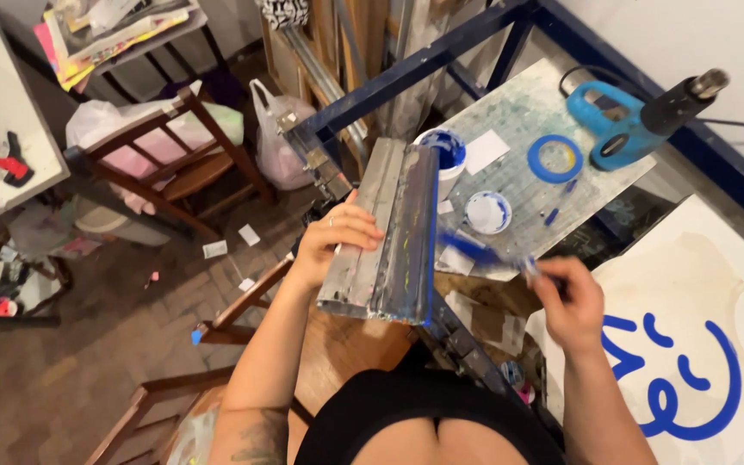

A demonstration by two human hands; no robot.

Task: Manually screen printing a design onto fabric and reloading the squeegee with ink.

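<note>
The left hand [337,237] gripped a long metal squeegee [389,232], its length running away from the body. The right hand [572,301] clasped a blue-smeared spatula [484,251], which pointed left and touched the squeegee's blue edge.

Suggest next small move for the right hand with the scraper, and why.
Probably draw the blue-smeared spatula along the squeegee edge toward the open ink tub. The left hand holds the squeegee tilted, blue ink lines its edge, and the right hand already aims the spatula there.
</note>
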